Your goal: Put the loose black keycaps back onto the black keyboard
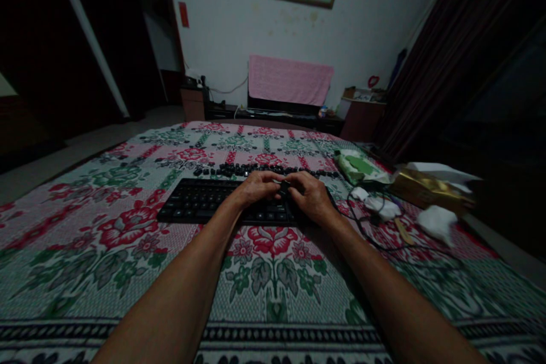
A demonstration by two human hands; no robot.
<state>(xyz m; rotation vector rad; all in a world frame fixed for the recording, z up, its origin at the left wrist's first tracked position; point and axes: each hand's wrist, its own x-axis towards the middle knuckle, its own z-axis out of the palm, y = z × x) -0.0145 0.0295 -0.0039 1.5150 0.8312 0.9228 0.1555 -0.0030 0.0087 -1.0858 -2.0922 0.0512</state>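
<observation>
A black keyboard (194, 199) lies on the patterned bedspread in front of me, its left part showing rows of keys. My left hand (259, 186) rests over its right half, with the fingers bent and the thumb and fingertips close together. My right hand (312, 196) comes in from the other side, covering the keyboard's right end. Its thumb and fingers are closed near a small black piece (284, 185) that looks like a keycap, between the two hands. Loose black keycaps (226, 169) lie in a long strip just behind the keyboard, partly hidden by my hands.
To the right lie a green-and-white wipes pack (358, 166), a gold tissue box (430, 186), crumpled white tissue (437, 223), a black cable (371, 239) and a flat tan stick (403, 231). The bedspread (128, 273) spreads all around. Beyond the bed, a pink towel (290, 79) covers a screen.
</observation>
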